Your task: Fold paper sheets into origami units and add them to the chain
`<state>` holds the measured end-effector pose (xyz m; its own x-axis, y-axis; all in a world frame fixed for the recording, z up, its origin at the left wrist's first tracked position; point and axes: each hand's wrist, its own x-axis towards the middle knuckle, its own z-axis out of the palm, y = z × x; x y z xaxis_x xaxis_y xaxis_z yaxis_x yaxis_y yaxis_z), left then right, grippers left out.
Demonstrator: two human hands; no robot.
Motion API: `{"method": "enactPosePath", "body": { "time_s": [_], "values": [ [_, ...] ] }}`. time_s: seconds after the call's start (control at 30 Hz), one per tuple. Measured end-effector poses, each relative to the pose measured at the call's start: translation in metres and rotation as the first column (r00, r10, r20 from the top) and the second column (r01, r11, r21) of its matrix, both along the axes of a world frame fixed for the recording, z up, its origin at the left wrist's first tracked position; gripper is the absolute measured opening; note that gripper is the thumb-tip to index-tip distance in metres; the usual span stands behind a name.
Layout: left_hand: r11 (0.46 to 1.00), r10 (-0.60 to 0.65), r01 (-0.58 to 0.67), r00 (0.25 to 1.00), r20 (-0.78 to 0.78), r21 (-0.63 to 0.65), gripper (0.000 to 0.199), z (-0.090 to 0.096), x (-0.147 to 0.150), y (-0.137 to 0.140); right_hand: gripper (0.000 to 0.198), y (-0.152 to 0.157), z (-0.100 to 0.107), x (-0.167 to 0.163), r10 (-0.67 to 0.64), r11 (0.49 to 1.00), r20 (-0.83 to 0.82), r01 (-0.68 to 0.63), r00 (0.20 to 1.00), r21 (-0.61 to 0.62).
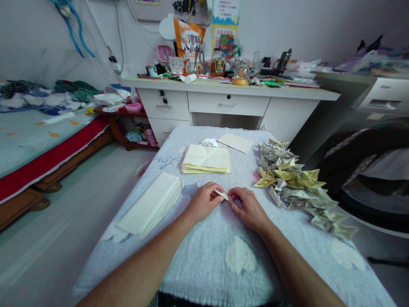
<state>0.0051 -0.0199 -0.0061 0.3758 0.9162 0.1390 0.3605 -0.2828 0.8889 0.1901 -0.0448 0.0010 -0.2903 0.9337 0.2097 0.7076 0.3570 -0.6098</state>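
Between both hands is a small folded piece of white paper (pixel 223 195), held just over the cloth-covered table (pixel 204 256). My left hand (pixel 206 198) pinches its left end, and my right hand (pixel 244 204) grips the right end; the fingers partly hide it. Beyond the hands lies a stack of cream and yellow paper sheets (pixel 206 157), the top one creased. To the left rests a pile of long folded white paper (pixel 151 204). Several folded paper pieces (pixel 297 183), grey-white and yellow, with pointed tips, form rows on the right.
A crumpled white tissue (pixel 208 143) and a flat cream card (pixel 235 142) lie behind the stack. Farther back stands a cluttered white desk (pixel 228 102). A bed (pixel 47 136) is on the left, and a washing machine (pixel 377 140) on the right.
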Motion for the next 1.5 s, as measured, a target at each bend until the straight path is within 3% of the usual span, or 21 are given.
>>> {"method": "enactPosePath", "body": {
  "time_s": [0.17, 0.27, 0.6, 0.8, 0.87, 0.97, 1.4, 1.5],
  "values": [
    [0.990, 0.054, -0.026, 0.978, 0.202, -0.139, 0.039, -0.005, 0.003, 0.002, 0.022, -0.002, 0.003, -0.006, 0.038, 0.999, -0.039, -0.038, 0.999, -0.010],
    [0.986, 0.063, -0.022, 0.967, 0.247, -0.166, 0.043, -0.005, 0.004, 0.001, 0.023, -0.004, 0.002, -0.009, 0.064, 0.998, -0.058, -0.064, 0.996, 0.002],
    [0.999, -0.050, 0.048, 0.996, 0.071, 0.019, 0.038, 0.002, 0.004, -0.007, 0.022, -0.003, -0.001, -0.009, 0.123, 0.991, -0.215, -0.129, 0.969, -0.018],
    [0.986, -0.110, 0.105, 0.994, 0.029, 0.127, 0.043, 0.003, 0.002, -0.008, 0.019, -0.003, 0.003, -0.008, 0.210, 0.969, -0.401, -0.246, 0.891, -0.038],
    [0.983, -0.126, 0.124, 0.992, 0.011, 0.137, 0.047, 0.002, 0.002, -0.008, 0.011, -0.002, 0.004, -0.008, 0.201, 0.969, -0.414, -0.242, 0.888, -0.047],
    [0.977, -0.142, 0.144, 0.990, -0.019, 0.159, 0.052, 0.001, 0.002, -0.008, 0.015, -0.001, 0.003, -0.008, 0.165, 0.978, -0.393, -0.202, 0.904, -0.055],
    [0.990, -0.123, 0.124, 0.992, -0.014, 0.069, 0.061, -0.003, 0.001, -0.012, 0.007, -0.001, 0.002, -0.007, 0.155, 0.982, -0.330, -0.181, 0.931, -0.048],
    [0.993, -0.111, 0.110, 0.994, 0.010, 0.052, 0.050, -0.001, 0.002, -0.015, 0.007, -0.001, 0.003, -0.008, 0.158, 0.982, -0.341, -0.183, 0.927, -0.040]
  ]
}}
